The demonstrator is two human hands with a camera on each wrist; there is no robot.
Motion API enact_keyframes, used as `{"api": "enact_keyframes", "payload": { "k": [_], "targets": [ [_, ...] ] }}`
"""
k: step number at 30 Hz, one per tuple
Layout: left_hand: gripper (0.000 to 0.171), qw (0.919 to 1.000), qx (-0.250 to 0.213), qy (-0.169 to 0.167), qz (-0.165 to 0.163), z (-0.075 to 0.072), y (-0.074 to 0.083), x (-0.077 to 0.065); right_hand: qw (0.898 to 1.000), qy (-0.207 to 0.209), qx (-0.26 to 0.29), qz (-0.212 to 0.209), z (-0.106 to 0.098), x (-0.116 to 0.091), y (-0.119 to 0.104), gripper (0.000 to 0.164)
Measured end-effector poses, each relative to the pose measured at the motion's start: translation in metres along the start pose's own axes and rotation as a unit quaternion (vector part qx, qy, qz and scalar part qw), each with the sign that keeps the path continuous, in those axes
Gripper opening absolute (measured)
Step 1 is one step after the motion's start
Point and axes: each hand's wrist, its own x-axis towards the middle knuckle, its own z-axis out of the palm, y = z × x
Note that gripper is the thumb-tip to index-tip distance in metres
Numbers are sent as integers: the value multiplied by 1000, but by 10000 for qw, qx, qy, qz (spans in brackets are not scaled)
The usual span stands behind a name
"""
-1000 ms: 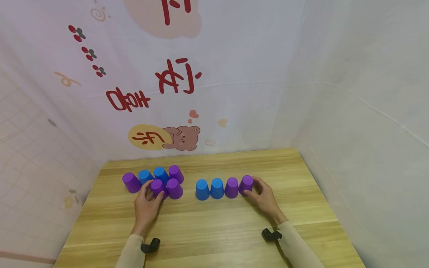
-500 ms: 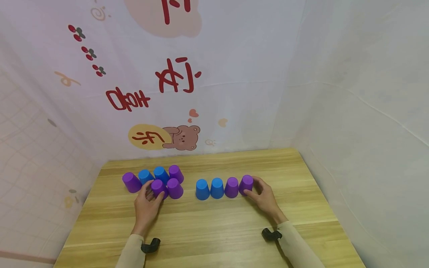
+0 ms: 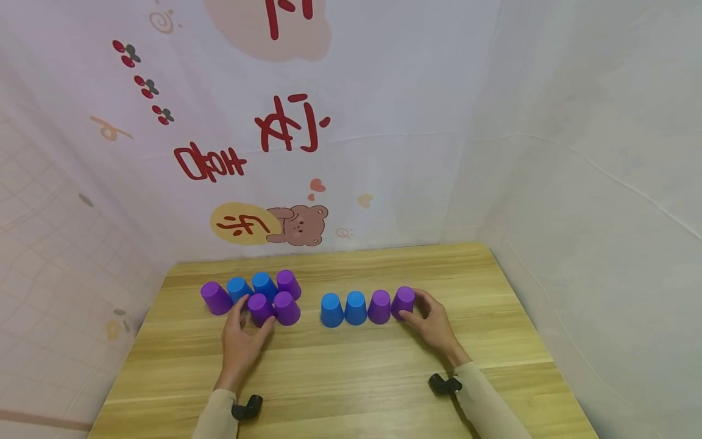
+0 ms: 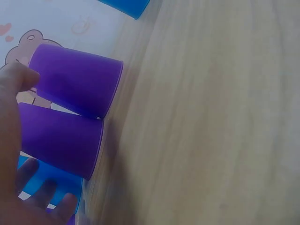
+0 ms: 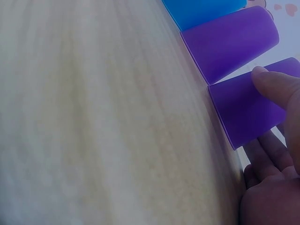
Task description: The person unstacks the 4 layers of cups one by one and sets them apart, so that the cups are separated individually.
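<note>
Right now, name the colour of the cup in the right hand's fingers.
The cup is purple, clearest in the right wrist view.

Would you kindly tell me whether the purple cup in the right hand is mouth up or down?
Mouth down: the purple cup shows its closed, narrower end on top and wider rim below.

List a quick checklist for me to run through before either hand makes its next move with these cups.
1. Row of four cups standing mouth down: ok.
2. Right hand gripping the rightmost purple cup: ok.
3. Left hand gripping the front-left purple cup: not ok; it is spread open.
4. Left hand touching no cup: cannot tell.
5. Gap between the row and the left group of six cups: ok; bare table shows.
</note>
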Motion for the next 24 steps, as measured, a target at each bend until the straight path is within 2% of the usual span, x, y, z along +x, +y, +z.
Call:
{"api": "enact_keyframes", "payload": {
  "k": [4,10,12,17,24],
  "targets": [
    [97,10000,20,-31,-17,-2,0,-3,10000,6,-28,11,0,0,0,62],
    [110,9999,86,2,73,-4,7,-7,9999,28,-84,65,0,0,1,64],
    [112,9997,78,76,220,-4,12,-8,9999,30,-75,75,0,0,1,64],
    [117,9959,-55,227,870,0,29,-7,10000,22,-30,78,0,-1,1,63],
    [117,9902,-146,85,1386,11,55,-9,10000,37,-50,26,1,-1,2,62]
  ]
}}
